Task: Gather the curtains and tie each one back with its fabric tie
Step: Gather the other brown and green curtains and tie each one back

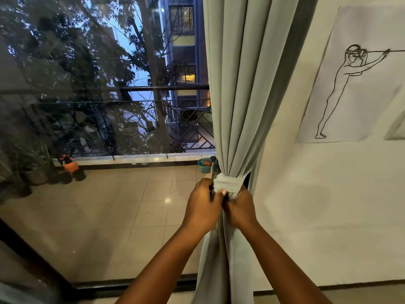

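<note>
A pale grey-green curtain (238, 88) hangs at the right side of the glass door, gathered into a narrow bundle. A fabric tie (226, 183) of the same cloth is wrapped around the bundle at waist height. My left hand (202, 208) grips the tie's left end with curled fingers, just below the band. My right hand (240, 208) grips the cloth on the band's right side, thumb side against my left hand. The tie's ends are hidden between my hands.
A white wall (328, 194) with a line drawing poster (359, 73) stands right of the curtain. Behind the large glass pane (98, 106) lies a tiled balcony with potted plants (28, 167), an orange toy (70, 165) and a teal basket (205, 165).
</note>
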